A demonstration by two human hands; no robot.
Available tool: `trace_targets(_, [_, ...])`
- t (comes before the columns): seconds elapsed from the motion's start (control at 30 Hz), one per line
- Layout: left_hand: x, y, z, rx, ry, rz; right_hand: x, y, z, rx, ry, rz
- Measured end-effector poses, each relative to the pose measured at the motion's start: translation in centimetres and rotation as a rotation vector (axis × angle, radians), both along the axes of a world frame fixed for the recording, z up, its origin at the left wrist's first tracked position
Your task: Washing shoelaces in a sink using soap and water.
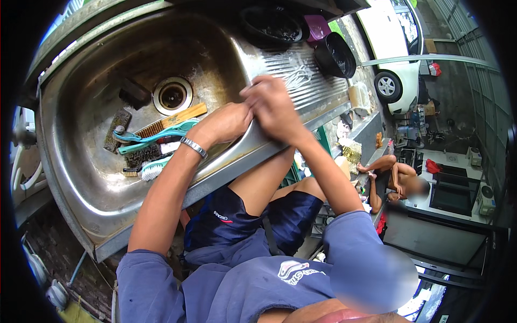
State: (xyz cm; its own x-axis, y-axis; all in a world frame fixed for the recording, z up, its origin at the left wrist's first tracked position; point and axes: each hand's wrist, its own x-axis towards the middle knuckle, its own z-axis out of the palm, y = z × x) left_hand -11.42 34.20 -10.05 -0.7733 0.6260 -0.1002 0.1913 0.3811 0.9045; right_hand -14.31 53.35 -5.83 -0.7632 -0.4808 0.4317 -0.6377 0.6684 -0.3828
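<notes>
My left hand (230, 121), with a metal watch on its wrist, has its fingers curled at the right rim of a stainless steel sink (218, 173). Against its fingertips is my right hand (270, 107), blurred, over the edge of the ribbed drainboard. Whether anything small is between the fingers cannot be told. Left of my hands, in the basin, lie a wooden-handled brush (181, 117), a teal plastic-handled brush (161, 131), a white-bristled brush (152, 170), a dark-bristled brush (141, 156), a worn scouring block (117, 129) and a dark block (134, 93) near the drain (173, 97).
White cord (298, 76) lies on the drainboard beside a black pot (335, 55). Behind are a wide black pan (274, 26) and a pink container (317, 27). Another person (404, 181) sits at the right, beyond the sink. A white car (400, 80) stands farther off.
</notes>
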Motion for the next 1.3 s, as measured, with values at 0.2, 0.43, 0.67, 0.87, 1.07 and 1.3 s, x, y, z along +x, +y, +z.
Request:
trace_targets(0.2, [-1.4, 2.5, 1.7, 0.01, 0.028, -0.032, -5.9, 8.7, 2.2, 0.276, 0.156, -0.443])
trace_targets(0.43, [0.2, 0.6, 0.3, 0.03, -0.001, 0.026, 0.2, 0.6, 0.5, 0.191, -0.001, -0.007])
trace_targets(0.67, [-0.3, 1.6, 0.2, -0.025, -0.025, -0.008, -2.4, 3.2, 1.2, 0.112, 0.084, -0.11])
trace_targets(0.87, [-0.9, 1.4, 1.7, 0.035, -0.075, 0.026, -5.3, 6.9, 1.0, 0.224, 0.104, -0.309])
trace_targets(1.07, [-0.7, 1.2, 0.8, 0.035, 0.018, 0.006, -4.7, 13.3, -0.5, 0.167, 0.2, -0.434])
trace_targets(1.3, [-1.6, -0.5, 4.8, 0.169, 0.232, 0.093, 1.2, 9.9, 2.4, 0.194, 0.171, -0.234])
